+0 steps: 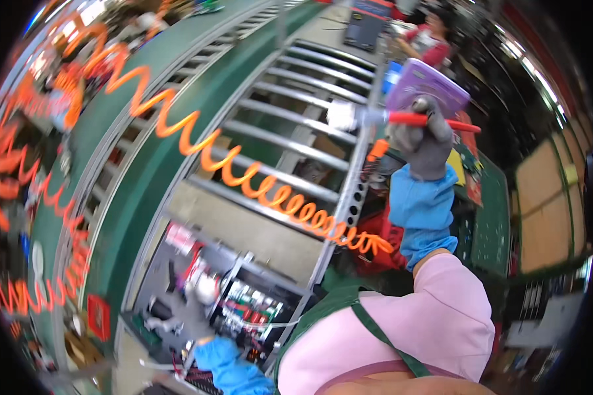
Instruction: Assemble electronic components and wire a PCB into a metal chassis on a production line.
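Observation:
My right hand (428, 138), in a grey glove with a blue sleeve cover, is raised at the right of the rollers. Its fingers are wrapped round the red handle of a brush (402, 118). The brush's pale bristles, blurred by motion, point left over the conveyor. Low on the left, my left hand (190, 316), also gloved, reaches over an open metal casing (151, 280) with its fingers apart. Circuit boards (254, 303) and wires show inside the casing, to the right of that hand. A red and white part (203, 284) lies by its fingertips; whether they touch it I cannot tell.
A coiled orange air hose (257, 184) hangs across the roller conveyor (296, 108). Behind my right hand stands a purple panel-like object (428, 85). A green belt (132, 217) runs along the left. Another person (435, 39) is at the far right. A red tray (99, 317) sits lower left.

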